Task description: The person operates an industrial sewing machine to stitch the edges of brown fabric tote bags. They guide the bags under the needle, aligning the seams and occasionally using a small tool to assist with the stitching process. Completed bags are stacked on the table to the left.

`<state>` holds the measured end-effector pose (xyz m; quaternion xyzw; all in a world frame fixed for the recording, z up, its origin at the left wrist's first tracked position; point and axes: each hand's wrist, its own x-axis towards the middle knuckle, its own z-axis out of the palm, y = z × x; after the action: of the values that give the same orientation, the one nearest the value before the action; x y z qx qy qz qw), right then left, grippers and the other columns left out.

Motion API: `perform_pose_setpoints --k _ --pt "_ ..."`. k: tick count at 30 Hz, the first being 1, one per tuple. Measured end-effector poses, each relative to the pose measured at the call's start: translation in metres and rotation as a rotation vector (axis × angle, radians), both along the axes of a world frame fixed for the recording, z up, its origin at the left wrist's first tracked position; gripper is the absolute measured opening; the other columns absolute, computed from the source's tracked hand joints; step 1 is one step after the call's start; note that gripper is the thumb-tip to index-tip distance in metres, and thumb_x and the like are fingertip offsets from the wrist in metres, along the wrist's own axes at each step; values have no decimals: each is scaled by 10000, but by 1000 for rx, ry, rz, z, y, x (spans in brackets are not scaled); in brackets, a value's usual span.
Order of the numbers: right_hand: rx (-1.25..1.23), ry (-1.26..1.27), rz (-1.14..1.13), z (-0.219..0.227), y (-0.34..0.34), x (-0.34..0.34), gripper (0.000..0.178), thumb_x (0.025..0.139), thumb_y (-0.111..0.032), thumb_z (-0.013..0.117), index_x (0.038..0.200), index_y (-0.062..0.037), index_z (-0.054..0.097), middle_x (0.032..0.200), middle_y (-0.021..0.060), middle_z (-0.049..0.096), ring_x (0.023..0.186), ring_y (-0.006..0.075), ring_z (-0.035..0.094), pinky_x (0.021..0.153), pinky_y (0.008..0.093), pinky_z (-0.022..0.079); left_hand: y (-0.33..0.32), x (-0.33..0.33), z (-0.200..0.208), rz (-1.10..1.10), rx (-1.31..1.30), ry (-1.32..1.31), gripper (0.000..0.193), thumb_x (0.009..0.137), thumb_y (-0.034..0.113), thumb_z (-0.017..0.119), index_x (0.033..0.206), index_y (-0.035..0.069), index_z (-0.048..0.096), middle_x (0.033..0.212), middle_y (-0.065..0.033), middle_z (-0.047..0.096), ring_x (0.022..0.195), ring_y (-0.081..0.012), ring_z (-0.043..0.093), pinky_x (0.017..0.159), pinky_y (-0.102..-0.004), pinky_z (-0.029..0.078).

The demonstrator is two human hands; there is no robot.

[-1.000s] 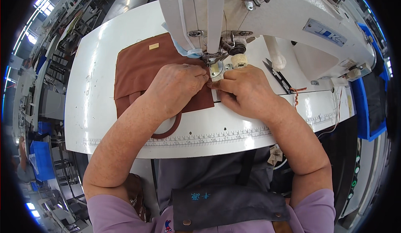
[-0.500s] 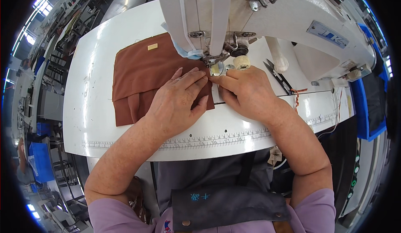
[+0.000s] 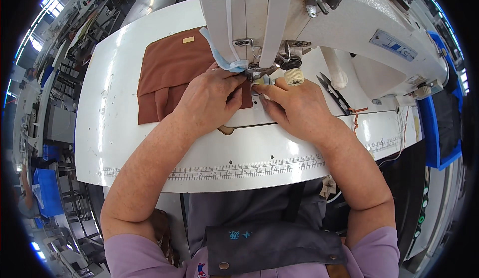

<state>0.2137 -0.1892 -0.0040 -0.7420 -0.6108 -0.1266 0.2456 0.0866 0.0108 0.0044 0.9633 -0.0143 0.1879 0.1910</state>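
A brown fabric piece [image 3: 167, 66] lies flat on the white sewing table, a small yellow label near its far edge and a folded strip along its near part. Its right edge runs under the sewing machine's needle area [image 3: 254, 72]. My left hand [image 3: 209, 98] rests on the fabric with fingers stretched toward the needle area and thumb apart; the machine head partly hides its fingertips. My right hand [image 3: 297, 103] lies just right of the needle, index finger reaching to the fabric's edge, thumb apart below. Neither hand visibly grips anything.
The white sewing machine [image 3: 344, 23] stands over the far right. Black thread snips [image 3: 335, 94] with an orange cord lie right of my right hand. A ruler scale [image 3: 239, 172] runs along the table's near edge. A blue bin [image 3: 439, 128] stands beyond the right end.
The fabric has moved away from me, toward the far side, its near edge now higher. My left hand has gone with it toward the needle; my right hand has shifted only slightly.
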Motion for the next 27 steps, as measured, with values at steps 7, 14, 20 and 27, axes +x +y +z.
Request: perform_pose_setpoints --k 7,14,20,27 --pt "16 13 0 -2 1 3 172 913 -186 712 1061 -119 768 762 103 660 702 321 687 640 460 538 -1 -1 1 21 8 -24 325 887 72 685 1194 -23 731 1097 -213 747 1085 -385 686 959 -443 545" --pt "-12 112 21 4 2 4 194 913 -153 712 1096 -114 763 761 107 654 695 335 671 646 462 530 6 -2 -11 63 56 16 497 970 268 661 1412 46 626 1440 -156 606 1427 -364 472 1242 -619 222" --pt "-59 177 29 7 1 4 230 929 -127 701 1150 -108 763 826 105 663 717 324 666 663 434 527 12 -53 0 112 -22 232 484 1004 381 656 1451 198 638 1665 -101 408 1589 -329 267 1259 -703 121" --pt "-97 199 16 6 -2 6 261 947 -118 695 1201 -112 754 849 119 656 703 307 644 665 407 519 -15 -184 25 -13 -185 314 399 953 352 756 1296 149 743 1520 -107 585 1527 -342 405 1254 -692 147"
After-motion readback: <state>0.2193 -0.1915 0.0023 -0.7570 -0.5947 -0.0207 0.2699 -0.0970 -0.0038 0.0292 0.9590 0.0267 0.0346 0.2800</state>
